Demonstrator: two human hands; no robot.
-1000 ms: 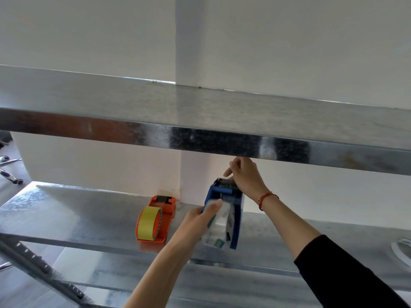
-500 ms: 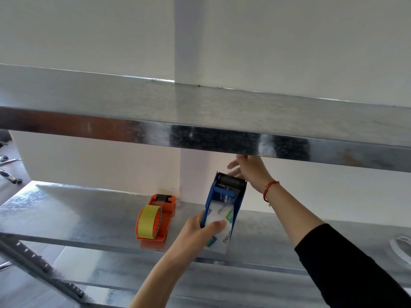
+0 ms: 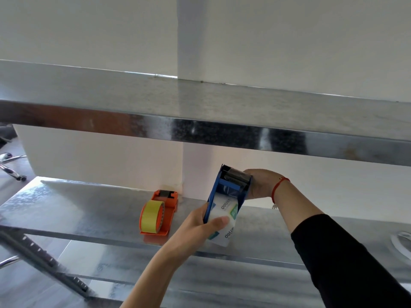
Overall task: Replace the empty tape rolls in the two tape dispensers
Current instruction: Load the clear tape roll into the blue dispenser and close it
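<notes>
hands met on the blue plastic tape dispenser [image 3: 231,192], held in the air above the lower galvanised metal shelf [image 3: 66,207] with its toothed cutter end tilted up toward twelve o'clock. the left hand [image 3: 200,227] gripped the dispenser's lower end from seven o'clock, thumb curled across the white printed tape roll [image 3: 222,221] seated between the blue walls. the right hand [image 3: 260,184] clasped the cutter head from three o'clock, its thumb by the dark roller and its other fingers hidden behind the far wall. half a second before, that hand had been higher, at the dispenser's one o'clock, just under the front edge of the upper metal shelf [image 3: 222,103]; it had since dropped to the side of the head. the dispenser itself had barely moved. a red string bracelet [image 3: 279,185] circled the right wrist above a black sleeve [image 3: 344,263]. at the blue dispenser's nine o'clock, the orange plastic tape dispenser [image 3: 169,207] rested on the lower shelf near the wall, unmoved, a yellow tape roll [image 3: 152,215] in it.
</notes>
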